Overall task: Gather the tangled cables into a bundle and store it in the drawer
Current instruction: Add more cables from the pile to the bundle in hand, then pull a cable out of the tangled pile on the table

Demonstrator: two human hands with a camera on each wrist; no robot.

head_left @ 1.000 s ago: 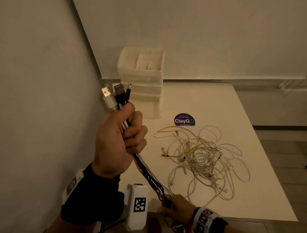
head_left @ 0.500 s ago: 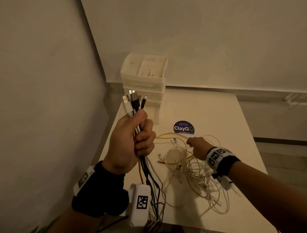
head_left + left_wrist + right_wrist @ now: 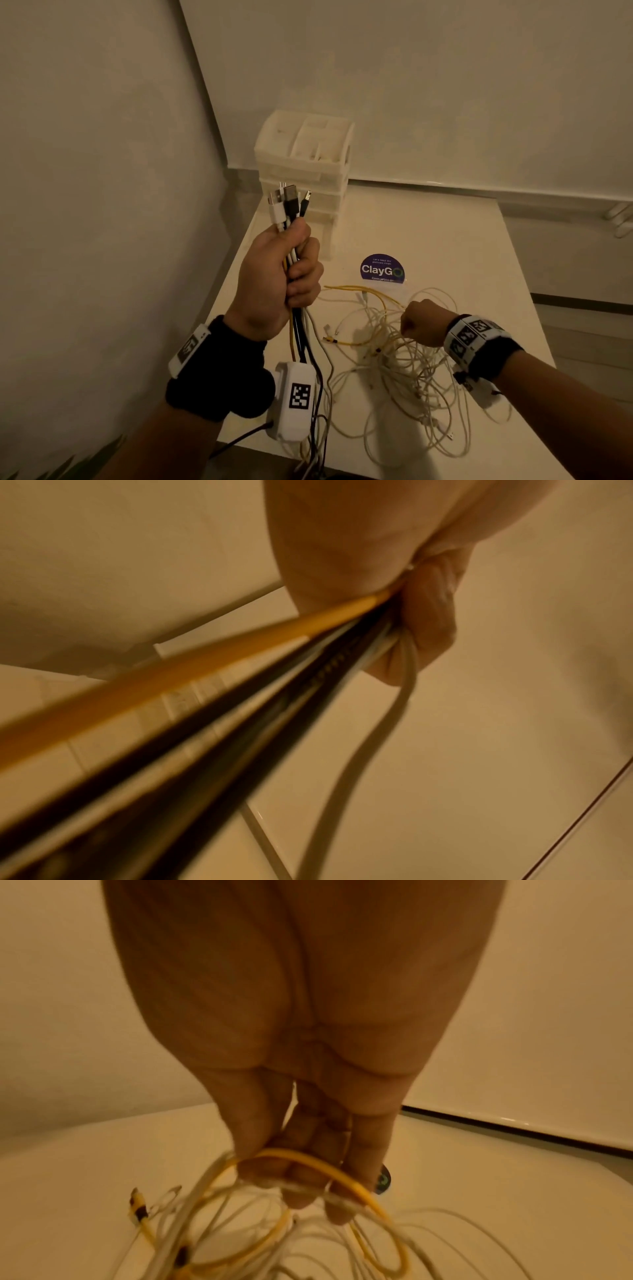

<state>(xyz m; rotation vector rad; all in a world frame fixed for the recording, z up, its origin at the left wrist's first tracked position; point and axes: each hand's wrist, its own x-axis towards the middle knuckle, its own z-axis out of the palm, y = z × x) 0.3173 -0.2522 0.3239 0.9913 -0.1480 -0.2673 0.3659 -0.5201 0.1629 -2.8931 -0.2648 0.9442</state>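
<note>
Under the right hand (image 3: 423, 323), fingers pinch a strand of the tangled cables (image 3: 404, 370); the left hand (image 3: 279, 274) fists the gathered bundle (image 3: 303, 337). A slow lift should avoid snags.

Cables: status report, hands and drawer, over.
Left hand grips cable bunch, plugs up. Right hand fingers pinching a strand in the loose tangle on table. Drawer unit shut, nothing stored.

"ClayGo" on round purple sticker (image 3: 382, 269), table (image 3: 445, 246).
</note>
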